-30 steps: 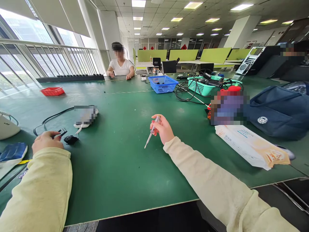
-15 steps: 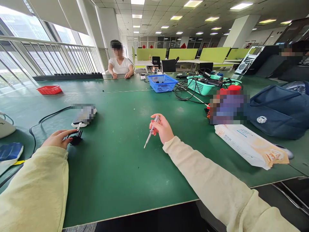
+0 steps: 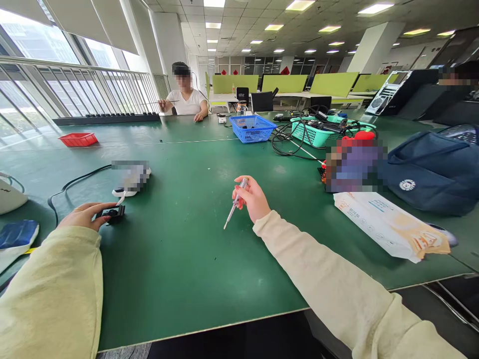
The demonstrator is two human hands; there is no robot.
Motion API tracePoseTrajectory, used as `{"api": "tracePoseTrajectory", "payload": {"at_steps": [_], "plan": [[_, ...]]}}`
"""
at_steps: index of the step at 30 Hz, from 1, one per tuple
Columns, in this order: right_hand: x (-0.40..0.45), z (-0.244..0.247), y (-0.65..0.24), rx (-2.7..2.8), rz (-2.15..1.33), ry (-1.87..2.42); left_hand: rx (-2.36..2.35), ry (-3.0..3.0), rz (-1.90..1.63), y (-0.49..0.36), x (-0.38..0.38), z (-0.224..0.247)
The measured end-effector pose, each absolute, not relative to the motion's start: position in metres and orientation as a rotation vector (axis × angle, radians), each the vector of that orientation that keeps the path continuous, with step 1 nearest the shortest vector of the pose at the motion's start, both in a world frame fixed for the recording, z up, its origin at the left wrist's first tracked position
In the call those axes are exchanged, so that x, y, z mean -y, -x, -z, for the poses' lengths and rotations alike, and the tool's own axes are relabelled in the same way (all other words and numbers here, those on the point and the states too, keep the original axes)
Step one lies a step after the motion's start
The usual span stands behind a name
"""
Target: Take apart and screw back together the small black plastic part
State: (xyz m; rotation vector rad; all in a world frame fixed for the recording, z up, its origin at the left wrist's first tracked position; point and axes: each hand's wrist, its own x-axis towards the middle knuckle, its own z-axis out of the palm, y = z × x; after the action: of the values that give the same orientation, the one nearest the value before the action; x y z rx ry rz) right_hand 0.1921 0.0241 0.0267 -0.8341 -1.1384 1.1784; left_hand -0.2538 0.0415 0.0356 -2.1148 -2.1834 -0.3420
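Note:
At the left of the green table (image 3: 179, 259), my left hand (image 3: 84, 215) grips a small black device (image 3: 115, 213) between thumb and fingers. A white cable (image 3: 121, 198) runs from the device toward a pale, blurred object (image 3: 134, 179) behind it. My right hand (image 3: 252, 198) is over the middle of the table, its fingers closed around the clear handle of a screwdriver (image 3: 232, 209). The screwdriver's tip points down and to the left.
A red tray (image 3: 78, 140), a blue basket (image 3: 252, 130) and a green basket (image 3: 316, 135) with cables stand farther back. At the right lie a white-orange packet (image 3: 389, 224) and a navy bag (image 3: 434, 174). A person (image 3: 187, 102) sits across the table.
My left hand has shifted slightly left, and the black device is turned so its flat face shows. The person across has raised one hand, with a thin object in it. My right hand is still.

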Motion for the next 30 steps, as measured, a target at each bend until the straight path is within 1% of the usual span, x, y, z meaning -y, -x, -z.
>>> {"api": "tracePoseTrajectory", "payload": {"at_steps": [9,13,19,30], "plan": [[-0.024,-0.026,-0.192,1.138,-1.181,0.837,2.177,2.038,0.344,0.259,-0.042,-0.036],[-0.024,-0.026,-0.192,1.145,-1.178,0.832,2.236,2.11,0.255,0.269,-0.055,-0.03],[-0.025,-0.025,-0.192,1.145,-1.178,0.819,2.366,2.017,0.129,0.272,-0.064,-0.032],[-0.025,-0.026,-0.192,1.142,-1.181,0.821,2.209,2.014,0.082,0.254,-0.041,-0.039]]}}
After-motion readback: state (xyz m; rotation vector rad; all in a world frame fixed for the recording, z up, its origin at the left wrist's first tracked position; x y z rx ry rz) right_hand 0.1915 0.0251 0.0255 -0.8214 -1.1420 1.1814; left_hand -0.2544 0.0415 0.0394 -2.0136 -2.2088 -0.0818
